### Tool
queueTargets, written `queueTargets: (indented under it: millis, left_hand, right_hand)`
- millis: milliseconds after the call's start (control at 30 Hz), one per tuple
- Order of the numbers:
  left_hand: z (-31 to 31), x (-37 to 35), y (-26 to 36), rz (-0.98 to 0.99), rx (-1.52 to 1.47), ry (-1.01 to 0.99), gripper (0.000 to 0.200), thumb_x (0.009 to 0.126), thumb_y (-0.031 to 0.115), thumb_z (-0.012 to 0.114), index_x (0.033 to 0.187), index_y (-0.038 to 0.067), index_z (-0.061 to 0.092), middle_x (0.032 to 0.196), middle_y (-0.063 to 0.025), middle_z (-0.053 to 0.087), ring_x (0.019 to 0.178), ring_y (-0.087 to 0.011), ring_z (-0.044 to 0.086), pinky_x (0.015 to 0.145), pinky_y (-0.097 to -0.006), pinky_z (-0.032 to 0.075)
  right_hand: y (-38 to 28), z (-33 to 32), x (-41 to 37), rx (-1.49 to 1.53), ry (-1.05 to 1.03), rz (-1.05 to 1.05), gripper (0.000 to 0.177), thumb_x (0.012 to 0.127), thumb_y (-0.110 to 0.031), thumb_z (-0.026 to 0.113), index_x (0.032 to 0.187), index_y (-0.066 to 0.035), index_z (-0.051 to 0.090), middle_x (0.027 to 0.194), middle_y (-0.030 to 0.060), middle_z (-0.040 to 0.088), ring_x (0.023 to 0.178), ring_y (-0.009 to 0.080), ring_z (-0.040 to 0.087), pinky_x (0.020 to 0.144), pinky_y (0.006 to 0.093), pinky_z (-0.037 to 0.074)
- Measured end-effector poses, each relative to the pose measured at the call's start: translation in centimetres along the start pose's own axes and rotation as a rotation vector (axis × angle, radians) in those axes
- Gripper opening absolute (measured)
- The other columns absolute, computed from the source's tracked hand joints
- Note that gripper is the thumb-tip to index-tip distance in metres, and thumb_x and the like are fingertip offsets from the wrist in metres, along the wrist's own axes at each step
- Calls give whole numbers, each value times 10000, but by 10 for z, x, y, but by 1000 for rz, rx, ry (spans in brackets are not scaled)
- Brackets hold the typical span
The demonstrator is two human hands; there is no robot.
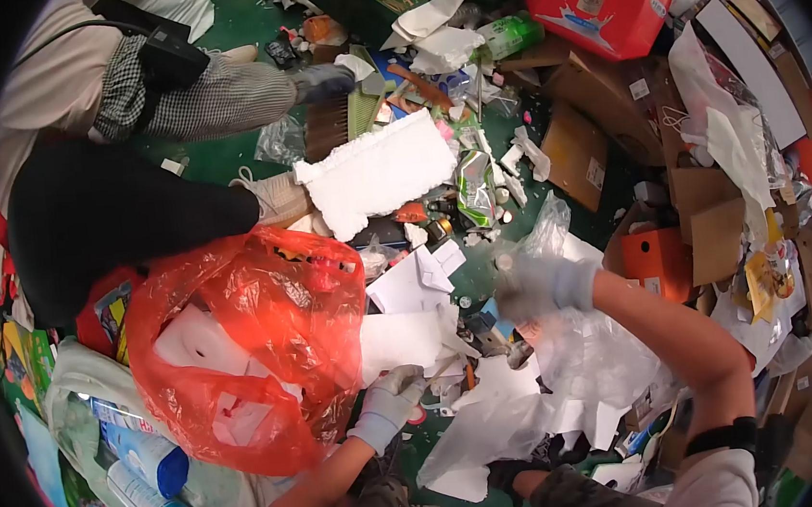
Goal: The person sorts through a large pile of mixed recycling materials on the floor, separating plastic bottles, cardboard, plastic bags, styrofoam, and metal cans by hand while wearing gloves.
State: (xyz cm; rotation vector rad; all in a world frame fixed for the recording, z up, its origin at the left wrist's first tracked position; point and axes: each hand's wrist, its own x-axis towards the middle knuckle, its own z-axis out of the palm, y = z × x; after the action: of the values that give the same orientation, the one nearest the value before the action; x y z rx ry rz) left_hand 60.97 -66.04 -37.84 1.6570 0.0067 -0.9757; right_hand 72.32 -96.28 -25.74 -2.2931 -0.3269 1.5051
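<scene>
My left hand (391, 411), in a pale work glove, is at the lower middle beside the red plastic bag (266, 304). Its fingers are pressed together near a sheet of white paper (399, 341); what they hold, if anything, I cannot make out. My right hand (549, 287), gloved too, is smeared by motion over the litter, with its fingers blurred. Clear plastic film (589, 353) lies just below it. White foam pieces show through the red bag. A crushed green and silver can (475, 188) lies beyond my hands.
A white foam slab (380, 174) lies by another person's shoe (278, 199). Cardboard boxes (605, 101) and a red carton (601, 0) stand at the right. A translucent bag with bottles (145, 469) is at lower left. A green bottle (511, 37) lies farther back.
</scene>
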Motion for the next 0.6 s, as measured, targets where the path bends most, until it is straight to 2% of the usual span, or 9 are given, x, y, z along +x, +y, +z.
queueTargets:
  millis: [33, 67, 167, 233, 333, 367, 433, 467, 600]
  left_hand:
    - [-1, 0, -6, -26, -23, 3, 285, 890, 146, 583, 1138, 6, 599, 1012, -126, 661, 893, -153, 633, 778, -274, 494]
    - [-1, -1, -6, -51, -45, 8, 280, 892, 144, 584, 1136, 8, 601, 1011, -116, 659, 889, -146, 628, 777, -270, 493]
    - [-5, -3, 6, -137, -153, 19, 263, 905, 130, 580, 1131, -2, 598, 990, -69, 648, 882, -113, 601, 779, -250, 486]
    - [-10, -3, 6, -167, -216, 41, 264, 909, 125, 577, 1137, -6, 592, 981, -57, 644, 869, -102, 590, 773, -240, 483]
    - [-20, 4, -11, -106, -283, 156, 322, 898, 122, 594, 1192, -4, 554, 962, -49, 618, 820, -84, 566, 711, -226, 471]
    - [-22, 7, -22, -77, -314, 218, 354, 891, 125, 604, 1214, -2, 538, 968, -49, 610, 816, -90, 569, 708, -231, 471]
    - [-33, 4, 15, -205, -450, 208, 456, 880, 164, 622, 1286, 19, 473, 1100, -102, 590, 887, -173, 611, 790, -296, 498]
    - [-35, 3, 27, -226, -509, 161, 508, 865, 183, 641, 1309, 29, 447, 1142, -114, 579, 941, -196, 612, 838, -319, 497]
    - [-19, -1, 40, -36, -602, 26, 506, 858, 165, 650, 1311, 56, 453, 1168, -89, 574, 1044, -192, 582, 873, -327, 492]
  right_hand:
    - [-14, -21, 14, -23, 509, 66, 398, 839, -394, 591, 1067, -69, 609, 959, 155, 669, 821, 278, 666, 739, 375, 523]
    - [-19, -40, 38, -19, 728, 256, 576, 804, -465, 633, 1207, -69, 523, 1076, 161, 644, 1007, 329, 616, 865, 415, 478]
    - [56, -50, 147, 76, 947, 515, 1045, 711, -521, 716, 1487, -128, 137, 1460, 267, 285, 1314, 374, 370, 1033, 408, 367]
    - [60, -37, 163, 370, 851, 802, 1141, 637, -419, 786, 1499, -150, 88, 1443, 247, 306, 1304, 395, 358, 1033, 418, 372]
    - [60, 0, 145, 191, 850, 671, 1084, 606, -289, 777, 1491, -178, 161, 1300, 204, 438, 1210, 355, 441, 1023, 418, 381]
    - [76, 21, 141, 50, 980, 599, 1002, 629, -179, 749, 1466, -168, 198, 1185, 191, 514, 1045, 319, 546, 905, 367, 470]
    - [78, 42, 102, 1007, 1026, 304, 872, 679, -94, 699, 1429, -122, 254, 993, 125, 585, 803, 220, 602, 700, 299, 515]
    - [70, 57, 86, 1093, 1174, 155, 779, 710, -94, 684, 1401, -101, 326, 832, 113, 610, 594, 190, 571, 582, 304, 498]
    - [37, 134, 41, 892, 694, -132, 609, 774, -127, 679, 1317, -49, 415, 917, 90, 626, 717, 164, 581, 659, 313, 499]
